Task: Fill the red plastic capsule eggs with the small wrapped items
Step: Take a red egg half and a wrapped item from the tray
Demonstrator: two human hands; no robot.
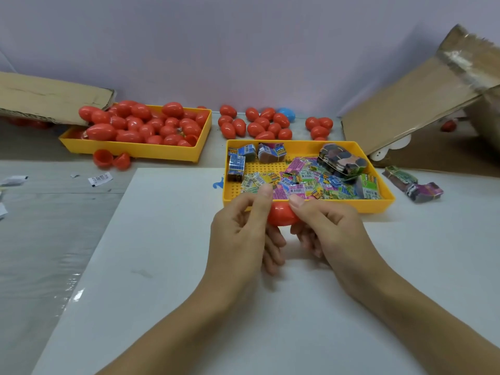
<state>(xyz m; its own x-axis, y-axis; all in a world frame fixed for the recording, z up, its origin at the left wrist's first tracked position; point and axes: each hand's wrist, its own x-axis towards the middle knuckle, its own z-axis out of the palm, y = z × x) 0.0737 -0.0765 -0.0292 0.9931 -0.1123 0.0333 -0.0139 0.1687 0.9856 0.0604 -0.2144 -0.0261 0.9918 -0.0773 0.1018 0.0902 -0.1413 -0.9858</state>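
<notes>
A red capsule egg (280, 213) is held between both hands just in front of the near yellow tray (311, 205). My left hand (240, 234) grips its left end and my right hand (327, 228) grips its right end, thumbs on top. That tray holds several small wrapped items (305, 182) in bright printed wrappers, plus bundled stacks (239, 163). Most of the egg is hidden by my fingers.
A second yellow tray (135, 151) at the back left is heaped with red eggs (146, 123). Two open egg halves (112, 158) lie before it. More red eggs (257, 123) and a blue egg (286, 113) sit behind. Cardboard boxes (422, 104) flank both sides. Banded bundles (414, 184) lie right.
</notes>
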